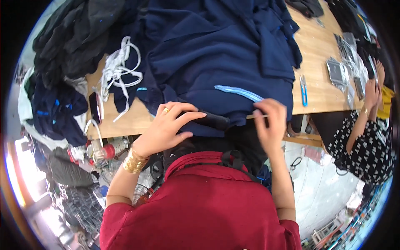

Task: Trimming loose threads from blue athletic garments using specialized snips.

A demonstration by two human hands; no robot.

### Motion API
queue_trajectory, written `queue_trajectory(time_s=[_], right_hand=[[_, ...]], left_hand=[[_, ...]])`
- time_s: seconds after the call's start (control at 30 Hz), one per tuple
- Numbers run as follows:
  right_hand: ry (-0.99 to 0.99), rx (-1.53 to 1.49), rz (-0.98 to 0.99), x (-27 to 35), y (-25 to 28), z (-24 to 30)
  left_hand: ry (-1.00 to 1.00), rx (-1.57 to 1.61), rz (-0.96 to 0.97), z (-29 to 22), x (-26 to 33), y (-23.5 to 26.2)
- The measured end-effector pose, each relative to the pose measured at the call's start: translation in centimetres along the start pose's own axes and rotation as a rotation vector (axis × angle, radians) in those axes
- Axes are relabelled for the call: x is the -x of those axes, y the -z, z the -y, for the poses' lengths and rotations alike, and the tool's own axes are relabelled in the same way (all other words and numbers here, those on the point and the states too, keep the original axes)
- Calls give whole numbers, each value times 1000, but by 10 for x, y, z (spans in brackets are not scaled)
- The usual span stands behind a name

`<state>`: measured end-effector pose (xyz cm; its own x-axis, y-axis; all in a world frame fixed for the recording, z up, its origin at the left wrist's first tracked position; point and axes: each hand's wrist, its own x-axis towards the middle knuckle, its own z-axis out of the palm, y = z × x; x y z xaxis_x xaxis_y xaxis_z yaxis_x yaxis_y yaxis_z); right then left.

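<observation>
A large navy garment [216, 58] spreads over the table edge in front of me. A light blue strip [239, 91] lies across its lower part. My left hand [173, 125] rests at the garment's near edge, fingers stretched and thumb apart, with fingertips at a black piece [216, 119]. At the garment's right side, my right hand [271, 123] is raised, slightly blurred, thumb and fingertips close together. A thin pale thing shows at those fingertips; its kind is unclear.
White tapes [121, 68] lie tangled on the left, near a phone [95, 107] and dark cloth piles [75, 37]. Blue-handled thread snips [303, 91] lie on the table [312, 54] at right, before grey packets [336, 73]. Another person's hands [372, 93] are at far right.
</observation>
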<state>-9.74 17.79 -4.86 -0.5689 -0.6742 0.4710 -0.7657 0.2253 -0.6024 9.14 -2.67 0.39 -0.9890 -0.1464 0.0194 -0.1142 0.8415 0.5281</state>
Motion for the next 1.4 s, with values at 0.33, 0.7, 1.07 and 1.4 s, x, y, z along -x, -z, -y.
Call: queue_trajectory(time_s=[0.33, 0.7, 1.07, 1.4], right_hand=[[52, 108, 137, -31, -48, 32], [114, 3, 74, -28, -41, 42], [1, 32, 87, -29, -31, 48], [49, -254, 223, -52, -64, 103]], left_hand=[[-2, 198, 9, 15, 43, 10], [598, 169, -344, 63, 19, -37], [378, 1890, -546, 53, 40, -15], [327, 2152, -494, 39, 27, -32]])
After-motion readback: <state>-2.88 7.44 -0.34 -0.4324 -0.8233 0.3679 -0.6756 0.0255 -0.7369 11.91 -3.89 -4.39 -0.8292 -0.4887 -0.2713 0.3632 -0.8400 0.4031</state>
